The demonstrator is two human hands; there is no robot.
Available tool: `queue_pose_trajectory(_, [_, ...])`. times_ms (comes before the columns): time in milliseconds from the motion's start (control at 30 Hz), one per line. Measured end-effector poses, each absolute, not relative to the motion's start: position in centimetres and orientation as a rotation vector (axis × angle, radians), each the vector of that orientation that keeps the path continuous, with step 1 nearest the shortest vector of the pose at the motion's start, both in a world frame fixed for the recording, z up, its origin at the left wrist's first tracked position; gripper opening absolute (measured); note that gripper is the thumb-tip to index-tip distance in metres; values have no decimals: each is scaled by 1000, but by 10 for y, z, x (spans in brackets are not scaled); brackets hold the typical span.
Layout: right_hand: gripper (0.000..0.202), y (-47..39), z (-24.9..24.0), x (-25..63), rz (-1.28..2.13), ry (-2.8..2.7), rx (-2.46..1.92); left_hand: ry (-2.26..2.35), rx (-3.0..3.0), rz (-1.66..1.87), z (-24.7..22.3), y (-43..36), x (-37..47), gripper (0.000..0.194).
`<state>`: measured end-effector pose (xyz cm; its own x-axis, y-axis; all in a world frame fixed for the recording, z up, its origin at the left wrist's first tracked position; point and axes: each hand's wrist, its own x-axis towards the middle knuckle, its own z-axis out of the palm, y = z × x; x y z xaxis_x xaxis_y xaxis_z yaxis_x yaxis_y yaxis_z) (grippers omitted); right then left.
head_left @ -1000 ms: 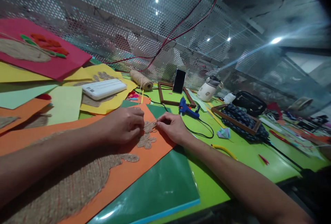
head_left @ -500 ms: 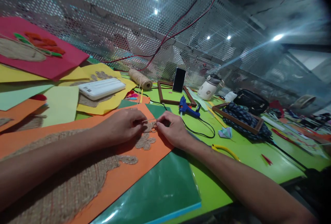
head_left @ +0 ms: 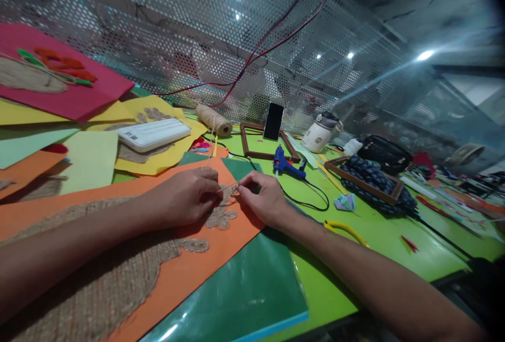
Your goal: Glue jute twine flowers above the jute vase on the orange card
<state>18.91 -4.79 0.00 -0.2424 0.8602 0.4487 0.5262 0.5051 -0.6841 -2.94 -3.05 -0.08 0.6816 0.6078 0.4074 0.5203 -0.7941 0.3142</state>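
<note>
My left hand (head_left: 193, 194) and my right hand (head_left: 258, 194) pinch a thin strand of jute twine (head_left: 229, 189) stretched between their fingertips. Just below it, a flower shape made of coiled twine (head_left: 221, 218) lies on the orange sheet (head_left: 189, 268). A large twine-covered shape (head_left: 106, 273) spreads over the same sheet, partly hidden by my left forearm. From behind my left hand the twine runs up toward a spool of twine (head_left: 214, 120). Under the orange sheet lies a glossy green folder (head_left: 252, 289).
A blue glue gun (head_left: 286, 164) with a black cord, a brown frame (head_left: 246, 144) and a phone (head_left: 273, 121) stand beyond my hands. A white power bank (head_left: 153, 134) rests on yellow paper to the left. Yellow-handled pliers (head_left: 347, 230) lie near my right forearm; a white bottle (head_left: 316, 134) stands farther back.
My left hand has shifted slightly, its fingers lower and closer to the flower shape. The twine strand now lies nearer the sheet. My right hand stays almost in place.
</note>
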Motion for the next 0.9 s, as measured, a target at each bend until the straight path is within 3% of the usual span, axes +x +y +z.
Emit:
queue_pose_trajectory(733, [12,-50,-3,188,652,-1904,-1192,939,2822,729,-6,-32,-28,29])
queue_pose_trajectory(900, [16,-51,-2,190,487,-1963,-1108,868,2878,718,-3,-34,-26,34])
